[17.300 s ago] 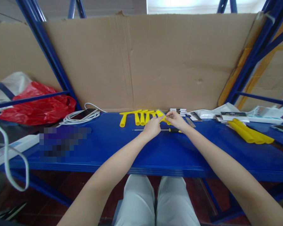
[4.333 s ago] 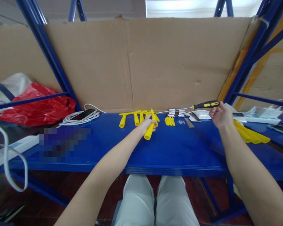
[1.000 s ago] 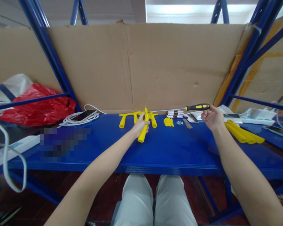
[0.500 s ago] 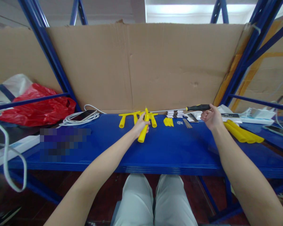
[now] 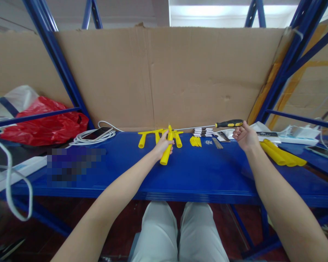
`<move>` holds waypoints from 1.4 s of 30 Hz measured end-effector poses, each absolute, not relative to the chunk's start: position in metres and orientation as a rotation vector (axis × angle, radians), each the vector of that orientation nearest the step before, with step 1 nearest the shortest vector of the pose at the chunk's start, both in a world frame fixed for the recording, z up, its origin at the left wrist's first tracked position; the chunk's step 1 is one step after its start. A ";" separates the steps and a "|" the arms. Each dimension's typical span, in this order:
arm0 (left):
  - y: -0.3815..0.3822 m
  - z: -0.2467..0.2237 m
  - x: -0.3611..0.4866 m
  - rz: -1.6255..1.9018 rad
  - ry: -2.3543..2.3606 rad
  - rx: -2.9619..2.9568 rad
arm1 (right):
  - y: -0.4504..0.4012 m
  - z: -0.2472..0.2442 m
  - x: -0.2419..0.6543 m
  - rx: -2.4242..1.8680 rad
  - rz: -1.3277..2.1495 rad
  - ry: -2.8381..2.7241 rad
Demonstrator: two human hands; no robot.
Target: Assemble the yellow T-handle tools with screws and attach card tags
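Observation:
My left hand (image 5: 163, 145) is closed around a yellow handle piece (image 5: 166, 155), its tube end pointing toward me. A long screwdriver (image 5: 221, 124) with a black and yellow grip lies level in the air, its thin shaft reaching left to the top of that piece. The fingertips of my right hand (image 5: 245, 135) pinch the back end of its grip. Behind my left hand are more yellow T-shaped pieces (image 5: 142, 140). Small yellow parts (image 5: 195, 141), white packets (image 5: 203, 131), tiny screws (image 5: 209, 142) and a metal strip (image 5: 217, 143) lie between the hands.
Yellow tubes (image 5: 281, 154) lie right of my right hand, near a power strip (image 5: 297, 138) and a phone (image 5: 324, 153). At left are a coiled white cable with a phone (image 5: 98, 134) and a red bag (image 5: 46, 123). Cardboard (image 5: 194, 80) stands behind the blue table (image 5: 196, 174).
The screwdriver's grip has turned about its axis, now showing more yellow patches. Both hands stay in nearly the same places.

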State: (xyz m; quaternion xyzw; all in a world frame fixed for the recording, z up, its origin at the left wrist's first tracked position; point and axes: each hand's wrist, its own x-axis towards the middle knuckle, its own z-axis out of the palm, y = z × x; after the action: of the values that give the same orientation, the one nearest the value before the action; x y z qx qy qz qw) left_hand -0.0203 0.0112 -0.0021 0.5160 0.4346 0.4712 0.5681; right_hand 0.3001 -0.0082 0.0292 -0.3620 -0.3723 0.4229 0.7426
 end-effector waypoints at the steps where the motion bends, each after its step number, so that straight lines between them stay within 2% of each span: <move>1: 0.011 -0.001 -0.020 1.106 1.024 1.210 | -0.007 0.028 0.301 -0.790 0.920 -0.824; 42: 0.009 -0.002 -0.020 1.098 1.040 1.234 | 0.001 0.023 0.306 -0.839 0.934 -0.770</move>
State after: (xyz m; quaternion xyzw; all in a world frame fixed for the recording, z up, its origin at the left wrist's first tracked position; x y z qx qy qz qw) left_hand -0.0204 0.0094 -0.0017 0.5237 0.4414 0.4657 0.5604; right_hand 0.3063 0.0007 0.0229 -0.3828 -0.3509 0.4258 0.7409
